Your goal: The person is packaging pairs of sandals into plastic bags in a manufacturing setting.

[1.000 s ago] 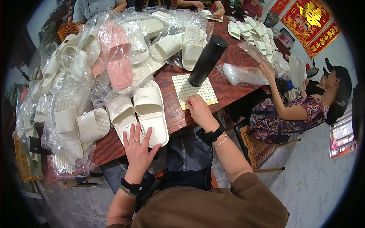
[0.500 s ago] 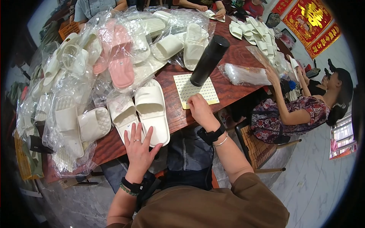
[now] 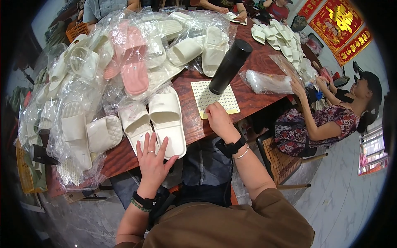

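A pair of white slippers lies side by side at the table's near edge. My left hand (image 3: pixel 153 161) rests with spread fingers on the heel ends of the left slipper (image 3: pixel 136 122) and the right slipper (image 3: pixel 166 111). A small label shows on the left one's heel; none is visible on the right one's. My right hand (image 3: pixel 221 120) is at the lower edge of a yellow-edged sheet of small stickers (image 3: pixel 202 97), fingers bent and pressed together. Whatever its fingertips hold is too small to make out. A black cylindrical bottle (image 3: pixel 230 66) stands on the sheet's upper right part.
Bagged white slippers are heaped on the left, with a pink pair (image 3: pixel 134 62) among them. Clear plastic bags (image 3: pixel 266 81) lie to the right, loose white slippers (image 3: pixel 285 41) farther back. A seated co-worker (image 3: pixel 318 120) handles plastic on the right; others sit across the table (image 3: pixel 190 124).
The view has shifted slightly. The co-worker on the right has lowered the far hand and no longer holds up a white piece. My hands keep nearly the same places.
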{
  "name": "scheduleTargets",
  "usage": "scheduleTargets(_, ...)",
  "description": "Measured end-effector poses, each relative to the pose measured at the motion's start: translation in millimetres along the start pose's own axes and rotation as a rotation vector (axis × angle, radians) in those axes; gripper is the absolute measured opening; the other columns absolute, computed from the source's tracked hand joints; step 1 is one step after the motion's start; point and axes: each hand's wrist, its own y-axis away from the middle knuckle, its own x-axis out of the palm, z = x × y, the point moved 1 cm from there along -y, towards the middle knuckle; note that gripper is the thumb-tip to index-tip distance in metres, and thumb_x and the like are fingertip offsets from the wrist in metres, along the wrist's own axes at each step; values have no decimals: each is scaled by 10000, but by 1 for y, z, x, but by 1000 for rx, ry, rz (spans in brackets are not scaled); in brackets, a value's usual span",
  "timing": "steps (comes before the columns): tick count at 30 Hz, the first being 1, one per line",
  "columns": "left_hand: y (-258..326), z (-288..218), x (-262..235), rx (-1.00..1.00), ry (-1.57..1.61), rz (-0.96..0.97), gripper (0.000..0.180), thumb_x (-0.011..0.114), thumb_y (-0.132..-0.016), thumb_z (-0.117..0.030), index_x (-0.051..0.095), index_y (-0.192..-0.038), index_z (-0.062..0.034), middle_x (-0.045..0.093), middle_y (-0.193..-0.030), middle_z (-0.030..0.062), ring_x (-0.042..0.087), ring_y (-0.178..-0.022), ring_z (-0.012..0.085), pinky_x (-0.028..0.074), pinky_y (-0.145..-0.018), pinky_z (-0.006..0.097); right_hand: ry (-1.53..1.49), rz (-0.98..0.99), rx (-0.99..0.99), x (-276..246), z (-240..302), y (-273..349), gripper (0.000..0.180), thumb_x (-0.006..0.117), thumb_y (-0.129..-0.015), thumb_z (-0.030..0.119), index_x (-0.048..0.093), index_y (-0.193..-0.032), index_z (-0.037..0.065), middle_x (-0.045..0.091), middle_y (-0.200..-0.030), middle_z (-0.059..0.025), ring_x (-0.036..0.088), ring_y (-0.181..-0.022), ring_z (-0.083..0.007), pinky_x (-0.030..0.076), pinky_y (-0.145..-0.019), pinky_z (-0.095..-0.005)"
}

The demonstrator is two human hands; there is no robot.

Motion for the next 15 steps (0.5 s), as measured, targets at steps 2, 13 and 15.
scheduleTargets(2,0,0,0,1,2,1,653,764,-829,-461,609,-1393,-168,493,-1468,219,405,-1418,416,235,-1161,610,-12,-33,10,1,2,1,95,607,-862,-43,587,-951,-17,577,-960,-199,583,-940,-410,497,-830,-448)
scheduleTargets(13,1,2,0,-4,-8,-7,642,764,-821,-477,629,-1371,-173,510,-1452,222,423,-1405,417,253,-1152,614,-7,3,-18,-1,7,-2,118,507,-866,-53,588,-947,-23,564,-947,-239,560,-932,-439,475,-838,-491)
scheduleTargets(15,1,2,1,-10,-12,-7,647,766,-816,-479,630,-1370,-176,511,-1451,221,424,-1404,415,256,-1151,613,-2,-16,-30,2,6,-2,118,497,-866,-48,584,-941,-20,562,-941,-244,556,-924,-448,470,-832,-504)
